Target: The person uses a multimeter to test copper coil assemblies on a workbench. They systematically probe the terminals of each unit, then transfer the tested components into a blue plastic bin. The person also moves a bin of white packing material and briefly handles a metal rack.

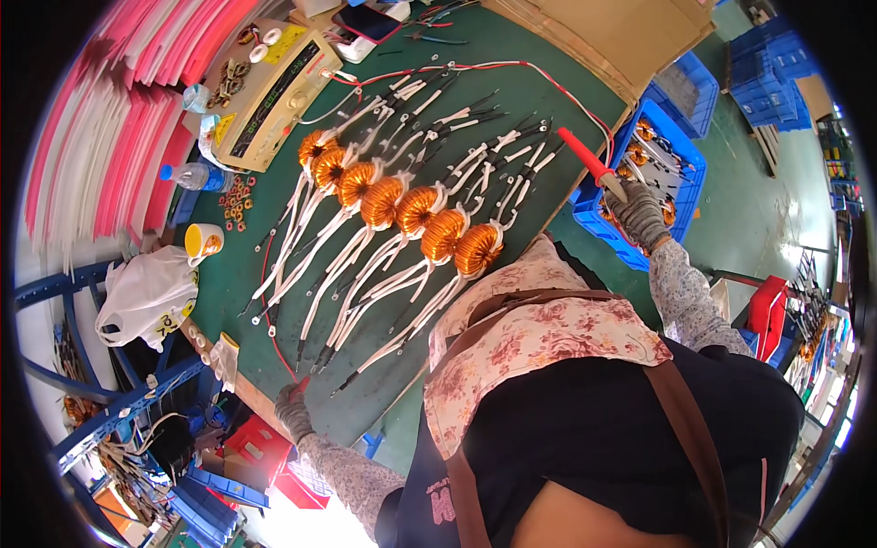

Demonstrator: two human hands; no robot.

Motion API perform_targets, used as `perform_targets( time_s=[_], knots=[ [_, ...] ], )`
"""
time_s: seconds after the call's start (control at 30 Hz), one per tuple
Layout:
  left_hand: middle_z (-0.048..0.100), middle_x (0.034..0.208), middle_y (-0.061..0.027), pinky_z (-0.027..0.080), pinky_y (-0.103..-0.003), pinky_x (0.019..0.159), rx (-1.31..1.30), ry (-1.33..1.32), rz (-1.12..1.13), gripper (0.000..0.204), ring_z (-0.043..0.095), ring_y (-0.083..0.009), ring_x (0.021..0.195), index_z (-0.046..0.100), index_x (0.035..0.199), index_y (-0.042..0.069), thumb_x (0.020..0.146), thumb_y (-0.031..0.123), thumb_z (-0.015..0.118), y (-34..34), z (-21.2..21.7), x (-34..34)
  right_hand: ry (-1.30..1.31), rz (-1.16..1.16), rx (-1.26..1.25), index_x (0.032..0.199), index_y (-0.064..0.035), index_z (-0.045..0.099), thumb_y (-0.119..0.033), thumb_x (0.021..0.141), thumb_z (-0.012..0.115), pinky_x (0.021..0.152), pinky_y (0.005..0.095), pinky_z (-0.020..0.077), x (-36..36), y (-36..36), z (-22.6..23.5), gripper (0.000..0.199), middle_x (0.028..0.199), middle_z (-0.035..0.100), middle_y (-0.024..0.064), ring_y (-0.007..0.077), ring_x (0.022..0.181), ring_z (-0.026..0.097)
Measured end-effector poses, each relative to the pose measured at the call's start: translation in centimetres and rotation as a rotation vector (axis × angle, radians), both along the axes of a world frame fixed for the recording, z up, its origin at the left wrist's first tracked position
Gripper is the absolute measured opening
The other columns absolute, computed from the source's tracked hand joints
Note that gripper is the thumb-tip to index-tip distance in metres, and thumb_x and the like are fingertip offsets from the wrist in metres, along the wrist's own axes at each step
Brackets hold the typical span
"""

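A row of several copper-wound toroidal coils [381, 202] crosses the green worktop, with white-sleeved and black leads fanned out on both sides. At the right edge of the table my right hand [639, 216], in a grey knit glove, is closed around a red tapered test probe [585, 156]. Its tip points up and left, toward the coil leads. My left hand [294, 413], also gloved, is at the table's near left edge beside the lower lead ends. Its fingers are closed on a thin red probe [302, 383], mostly hidden by the glove, where a red wire [274, 343] ends.
A beige bench meter [274, 100] stands at the far left, its red and white cables running over the worktop. Near it are a water bottle [195, 176], a yellow cup [203, 241] and a white plastic bag [146, 297]. A blue crate [692, 187] of coils sits right.
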State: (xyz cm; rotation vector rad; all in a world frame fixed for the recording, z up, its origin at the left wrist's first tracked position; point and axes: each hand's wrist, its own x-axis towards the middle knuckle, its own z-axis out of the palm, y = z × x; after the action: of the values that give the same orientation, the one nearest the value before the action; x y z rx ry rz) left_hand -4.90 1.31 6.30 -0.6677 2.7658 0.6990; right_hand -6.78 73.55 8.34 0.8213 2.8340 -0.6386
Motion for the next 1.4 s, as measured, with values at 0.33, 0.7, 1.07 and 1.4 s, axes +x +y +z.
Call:
perform_targets(
  time_s=[0.33, 0.7, 1.07, 1.4],
  knots=[
    [0.056, 0.075, 0.0002, 0.044, -0.024, 0.058, 0.418, 0.114, 0.145, 0.024, 0.051, -0.0116, 0.066, 0.058, 0.099, 0.003, 0.077, 0.013, 0.06, 10.3, 2.6, -1.4, 0.052, 0.032, -0.033, 0.092, -0.0054, 0.059, -0.032, 0.074, 0.059, 0.059, 0.0417, 0.0434, 2.7, -0.3, -0.1, 0.032, 0.071, 0.059, 0.0161, 0.0321, 0.064, 0.057],
    [0.056, 0.069, -0.0039, 0.041, -0.022, 0.04, 0.647, 0.11, 0.182, 0.025, 0.049, -0.0089, 0.045, 0.054, 0.102, 0.003, 0.08, 0.015, 0.06, 15.0, -3.6, -1.2, -0.044, 0.106, 0.188, 0.089, -0.0079, 0.061, -0.04, 0.077, 0.055, 0.062, 0.0429, 0.0436, 2.6, 0.0, -2.9, 0.035, 0.075, 0.06, 0.0158, 0.0328, 0.069, 0.057],
    [0.06, 0.076, -0.0082, 0.047, -0.025, 0.043, 0.527, 0.062, 0.273, 0.027, 0.054, -0.0114, 0.047, 0.054, 0.105, 0.004, 0.081, 0.015, 0.059, 15.4, -5.4, -2.7, -0.043, 0.119, 0.149, 0.095, -0.0068, 0.059, -0.035, 0.078, 0.055, 0.062, 0.0415, 0.0432, 2.2, -0.2, -3.2, 0.033, 0.076, 0.059, 0.016, 0.032, 0.07, 0.057],
    [0.056, 0.065, -0.0058, 0.043, -0.025, 0.042, 0.478, 0.079, 0.186, 0.028, 0.05, -0.0112, 0.045, 0.052, 0.106, 0.003, 0.082, 0.014, 0.058, 15.0, -5.9, -2.5, -0.023, 0.097, 0.116, 0.089, -0.0029, 0.059, -0.032, 0.077, 0.058, 0.059, 0.0394, 0.0439, 2.1, -1.4, -2.1, 0.031, 0.072, 0.06, 0.0167, 0.0305, 0.065, 0.057]
  ],
)
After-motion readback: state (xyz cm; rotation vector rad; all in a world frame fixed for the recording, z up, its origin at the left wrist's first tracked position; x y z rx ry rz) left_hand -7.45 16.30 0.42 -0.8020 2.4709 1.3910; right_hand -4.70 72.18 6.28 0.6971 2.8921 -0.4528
